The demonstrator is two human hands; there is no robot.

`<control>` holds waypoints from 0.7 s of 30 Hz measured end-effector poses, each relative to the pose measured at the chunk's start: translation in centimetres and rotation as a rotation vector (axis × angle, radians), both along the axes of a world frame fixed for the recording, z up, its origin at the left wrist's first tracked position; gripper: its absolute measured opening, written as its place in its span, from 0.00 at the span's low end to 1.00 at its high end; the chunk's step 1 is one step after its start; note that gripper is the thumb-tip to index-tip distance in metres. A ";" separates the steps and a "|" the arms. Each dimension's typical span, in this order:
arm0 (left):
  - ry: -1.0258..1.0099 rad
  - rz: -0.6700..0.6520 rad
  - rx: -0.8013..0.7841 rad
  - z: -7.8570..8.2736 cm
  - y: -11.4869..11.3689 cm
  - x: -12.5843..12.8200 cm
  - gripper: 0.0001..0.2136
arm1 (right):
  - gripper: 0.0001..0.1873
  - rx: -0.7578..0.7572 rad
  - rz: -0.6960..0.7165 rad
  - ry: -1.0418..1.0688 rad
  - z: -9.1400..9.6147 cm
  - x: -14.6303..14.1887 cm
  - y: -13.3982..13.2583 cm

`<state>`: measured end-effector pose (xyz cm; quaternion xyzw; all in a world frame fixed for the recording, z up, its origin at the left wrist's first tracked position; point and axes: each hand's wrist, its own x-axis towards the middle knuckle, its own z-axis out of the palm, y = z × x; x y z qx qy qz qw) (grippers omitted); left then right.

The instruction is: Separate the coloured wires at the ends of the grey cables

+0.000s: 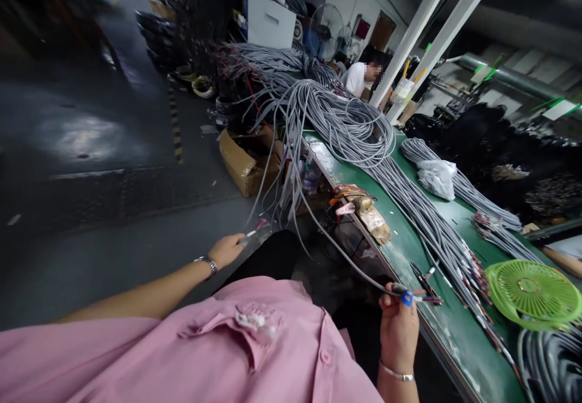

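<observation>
My left hand (pixel 226 251) is closed around the end of a grey cable, out over the floor to the left of the bench. White and reddish wire tips stick out past its fingers. At the bench's near edge my right hand (pixel 399 315) pinches another grey cable (pixel 343 257) close to its stripped end, where coloured wires show. Blue tape or a blue cover wraps the right thumb. The held cable curves back up to a big heap of grey cables (pixel 345 124) on the green bench (pixel 404 209).
A green plastic fan (pixel 531 294) stands on the bench at right. A clear plastic bag (pixel 436 179) lies on more cables. Near the edge sits a taped tool with a pink clip (pixel 345 208). A cardboard box (pixel 248 163) rests on the floor. Behind, a person (pixel 354 79) bends forward.
</observation>
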<state>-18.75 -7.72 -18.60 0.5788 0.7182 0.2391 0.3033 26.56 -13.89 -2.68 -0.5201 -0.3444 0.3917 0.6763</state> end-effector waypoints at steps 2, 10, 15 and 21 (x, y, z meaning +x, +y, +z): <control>0.033 0.035 -0.001 -0.3 0.3 -0.4 0.08 | 0.13 -0.005 0.040 -0.019 -0.1 -0.3 0.0; -0.038 -0.148 0.094 1.5 8.2 8.9 0.07 | 0.15 0.005 0.038 -0.110 0.8 -0.8 -1.2; -0.111 -0.286 0.122 2.6 10.7 13.9 0.18 | 0.17 0.004 0.030 -0.220 1.6 -0.7 -2.4; -0.186 -0.292 0.124 3.0 8.9 14.0 0.22 | 0.19 -0.001 0.113 -0.400 1.6 -1.3 -2.2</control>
